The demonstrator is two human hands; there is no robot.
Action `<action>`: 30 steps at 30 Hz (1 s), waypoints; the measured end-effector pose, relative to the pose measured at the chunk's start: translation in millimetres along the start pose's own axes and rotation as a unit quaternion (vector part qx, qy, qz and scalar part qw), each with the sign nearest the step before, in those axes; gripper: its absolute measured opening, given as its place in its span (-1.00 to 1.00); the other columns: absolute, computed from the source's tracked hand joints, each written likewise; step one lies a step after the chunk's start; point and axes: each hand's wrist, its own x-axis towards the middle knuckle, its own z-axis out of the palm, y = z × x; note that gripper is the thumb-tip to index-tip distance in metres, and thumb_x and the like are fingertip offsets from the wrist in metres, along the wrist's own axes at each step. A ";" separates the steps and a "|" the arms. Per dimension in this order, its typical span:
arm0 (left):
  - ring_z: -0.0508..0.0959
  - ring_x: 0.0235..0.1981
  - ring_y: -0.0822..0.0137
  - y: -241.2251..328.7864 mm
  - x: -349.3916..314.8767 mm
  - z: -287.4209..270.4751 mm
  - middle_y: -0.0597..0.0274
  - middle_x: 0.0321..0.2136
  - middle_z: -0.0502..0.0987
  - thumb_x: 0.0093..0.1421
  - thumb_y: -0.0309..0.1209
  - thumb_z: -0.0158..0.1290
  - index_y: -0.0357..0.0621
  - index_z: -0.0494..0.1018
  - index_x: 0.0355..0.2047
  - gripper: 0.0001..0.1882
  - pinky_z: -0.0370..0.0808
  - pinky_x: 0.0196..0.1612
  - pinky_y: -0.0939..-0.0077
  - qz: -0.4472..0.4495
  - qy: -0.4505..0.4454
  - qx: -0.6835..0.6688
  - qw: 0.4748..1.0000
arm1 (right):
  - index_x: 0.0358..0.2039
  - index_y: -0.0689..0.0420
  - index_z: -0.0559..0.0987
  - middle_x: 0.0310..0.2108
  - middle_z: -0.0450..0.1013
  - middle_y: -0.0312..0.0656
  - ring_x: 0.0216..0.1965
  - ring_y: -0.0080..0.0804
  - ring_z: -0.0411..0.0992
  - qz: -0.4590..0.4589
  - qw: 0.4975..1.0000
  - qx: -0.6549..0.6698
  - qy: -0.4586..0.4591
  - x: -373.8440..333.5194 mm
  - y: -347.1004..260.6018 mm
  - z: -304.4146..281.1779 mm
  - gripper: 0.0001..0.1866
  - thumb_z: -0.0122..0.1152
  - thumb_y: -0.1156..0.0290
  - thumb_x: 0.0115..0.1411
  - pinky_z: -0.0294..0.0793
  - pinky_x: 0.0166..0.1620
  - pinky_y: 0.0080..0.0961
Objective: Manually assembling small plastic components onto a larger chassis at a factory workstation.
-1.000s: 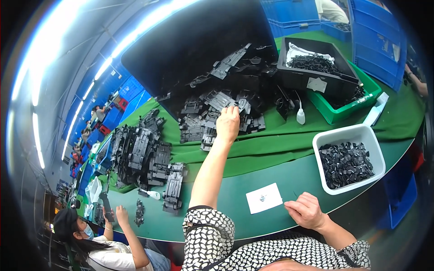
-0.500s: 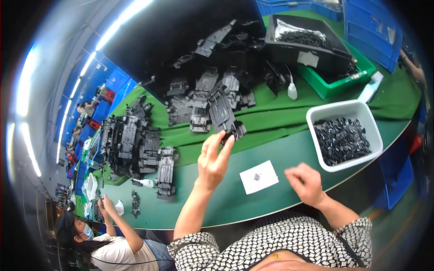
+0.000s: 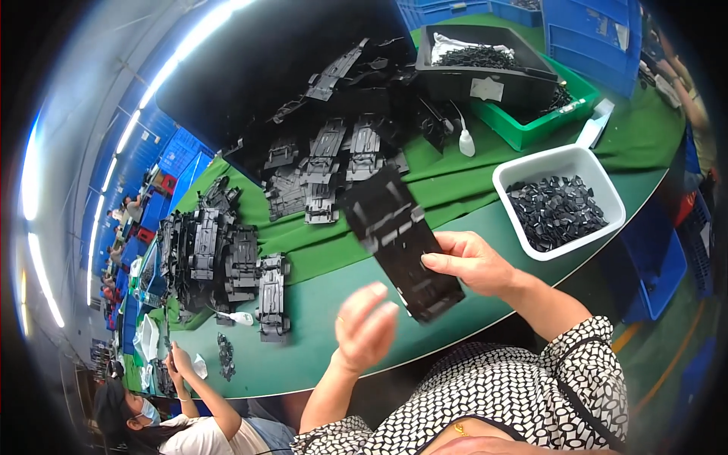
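A long black plastic part, shaped like a toy car chassis (image 3: 406, 254), is tilted up in front of me. My right hand (image 3: 478, 262) grips its right edge, with the thumb on the face toward me. My left hand (image 3: 368, 326) is just left of the part's lower end, slightly blurred, its fingers loosely bent and apart with nothing in them. Another black chassis (image 3: 271, 297) lies on the green table to the left, beside a pile of similar chassis (image 3: 205, 243). More chassis (image 3: 326, 152) lie on the green cloth beyond my hands.
At the right stands a white tub (image 3: 618, 216) of small black pieces. Behind it, a black bin (image 3: 447, 80) rests on a green crate (image 3: 523, 136). White squeeze bottles (image 3: 467, 142) lie on the cloth and table. A co-worker (image 3: 205, 436) sits at the left.
The chassis has passed from my left hand to my right and come nearer, showing a darker face. My left hand has let go and lowered. The white card is now out of sight.
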 end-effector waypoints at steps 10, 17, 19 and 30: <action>0.36 0.13 -0.02 15.6 -1.3 -2.9 -0.23 0.15 0.26 0.23 0.28 -0.43 -0.33 0.04 0.25 -0.09 0.40 0.07 0.12 -0.527 -0.274 -0.708 0.383 | -0.15 0.19 0.47 -0.30 0.51 -0.08 -0.32 -0.08 0.49 0.007 0.838 -0.421 -0.347 -8.4 -36.6 21.5 -0.69 0.20 0.39 0.07 0.48 -0.27 -0.29; 0.33 0.08 -0.25 -2.2 -9.9 23.0 -0.23 0.14 0.23 -0.12 -0.09 0.27 -0.21 0.06 0.25 -0.01 0.47 -0.07 -0.02 -0.505 -0.327 -0.715 0.357 | -0.43 0.19 0.49 -0.32 0.45 -0.17 -0.34 -0.27 0.44 -0.349 0.630 -0.675 -0.159 -30.1 -37.4 13.5 -0.81 0.19 0.39 -0.08 0.40 -0.19 -0.37; 0.30 0.12 -0.29 9.3 0.5 10.3 -0.21 0.15 0.19 -0.17 -0.34 0.28 -0.27 -0.04 0.26 0.03 0.41 -0.01 -0.19 -0.506 -0.186 -0.733 0.414 | -0.39 0.18 0.52 -0.35 0.44 -0.20 -0.36 -0.31 0.44 -0.425 0.625 -0.652 -0.063 -32.7 -63.2 -4.9 -0.79 0.22 0.47 -0.12 0.42 -0.23 -0.35; 0.36 0.09 -0.03 -49.8 -9.9 4.8 -0.20 0.26 0.00 0.30 -0.30 -0.12 -0.33 -0.18 0.28 -0.31 0.47 0.03 -0.06 -0.360 0.178 -0.791 0.461 | -0.37 0.15 0.59 -0.33 0.45 -0.04 -0.21 -0.04 0.44 0.104 0.584 -0.769 0.238 -89.6 -72.3 -162.3 -0.87 0.15 0.42 0.08 0.43 -0.10 -0.21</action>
